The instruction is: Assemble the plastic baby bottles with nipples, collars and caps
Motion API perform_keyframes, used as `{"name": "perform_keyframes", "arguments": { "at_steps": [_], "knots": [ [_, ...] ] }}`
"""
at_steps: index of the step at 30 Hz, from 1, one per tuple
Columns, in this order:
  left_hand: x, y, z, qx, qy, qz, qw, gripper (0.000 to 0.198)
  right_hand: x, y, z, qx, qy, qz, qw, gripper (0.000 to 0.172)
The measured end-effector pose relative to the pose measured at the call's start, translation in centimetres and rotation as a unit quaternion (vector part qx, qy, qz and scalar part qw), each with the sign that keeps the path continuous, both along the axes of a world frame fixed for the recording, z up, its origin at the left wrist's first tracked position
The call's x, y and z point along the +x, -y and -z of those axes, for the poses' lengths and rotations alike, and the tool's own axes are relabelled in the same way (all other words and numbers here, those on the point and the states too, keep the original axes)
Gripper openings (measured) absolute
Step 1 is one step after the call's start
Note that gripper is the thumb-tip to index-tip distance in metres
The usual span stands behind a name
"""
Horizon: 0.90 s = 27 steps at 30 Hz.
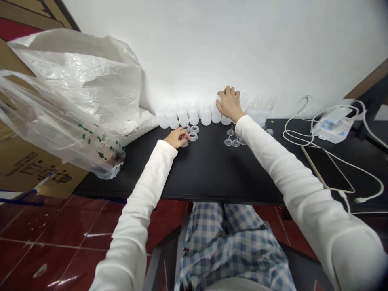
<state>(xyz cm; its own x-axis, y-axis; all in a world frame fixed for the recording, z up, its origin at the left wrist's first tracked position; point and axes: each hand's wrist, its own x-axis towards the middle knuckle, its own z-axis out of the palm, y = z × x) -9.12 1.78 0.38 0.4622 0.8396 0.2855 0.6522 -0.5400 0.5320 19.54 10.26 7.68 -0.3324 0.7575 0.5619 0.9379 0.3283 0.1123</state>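
A row of small frosted plastic bottles (183, 117) stands along the wall at the back of the black table. My right hand (229, 103) reaches into this row, with thumb and forefinger closed about the top of one bottle (216, 116). Low on the left, my left hand (178, 137) rests over a small group of translucent plastic rings (193, 136). Its fingers are curled and touch the rings; what lies beneath them is hidden. Several clear disc-shaped pieces with raised tips (228, 141) lie by my right sleeve, which covers part of them.
Clear, dome-topped pieces (268, 103) stand at the row's right end. A large white plastic bag (91, 72) and a thin printed bag (103, 157) fill the left side, by a cardboard box (45, 169). A phone (329, 167), white cables (339, 155) and a white box (333, 125) lie right.
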Motion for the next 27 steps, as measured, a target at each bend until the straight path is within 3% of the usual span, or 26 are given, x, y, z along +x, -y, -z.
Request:
{"name": "perform_keyframes", "arguments": {
  "at_steps": [4, 7, 11, 18, 27],
  "knots": [
    [0.5, -0.2, 0.7, 0.044, -0.020, -0.016, 0.999, 0.020, 0.4, 1.4, 0.7, -0.003, -0.003, -0.021, 1.000, 0.038],
    [0.8, -0.2, 1.0, 0.064, -0.023, -0.036, 0.997, 0.022, 0.8, 3.2, 1.6, -0.047, 0.020, -0.049, 0.997, 0.031],
    [1.8, 0.3, 1.2, 0.104, -0.014, -0.058, 0.993, 0.023, 1.2, 4.9, 2.9, -0.074, 0.013, -0.072, 0.995, 0.032],
    [3.4, 0.6, 1.6, 0.106, -0.019, -0.034, 0.994, 0.024, 0.6, 6.2, 4.9, -0.101, 0.049, -0.025, 0.993, 0.035],
    [3.1, 0.2, 2.0, 0.112, -0.030, -0.030, 0.993, 0.023, -0.8, 7.7, 5.0, -0.192, 0.039, 0.023, 0.980, 0.055]
  ]
}}
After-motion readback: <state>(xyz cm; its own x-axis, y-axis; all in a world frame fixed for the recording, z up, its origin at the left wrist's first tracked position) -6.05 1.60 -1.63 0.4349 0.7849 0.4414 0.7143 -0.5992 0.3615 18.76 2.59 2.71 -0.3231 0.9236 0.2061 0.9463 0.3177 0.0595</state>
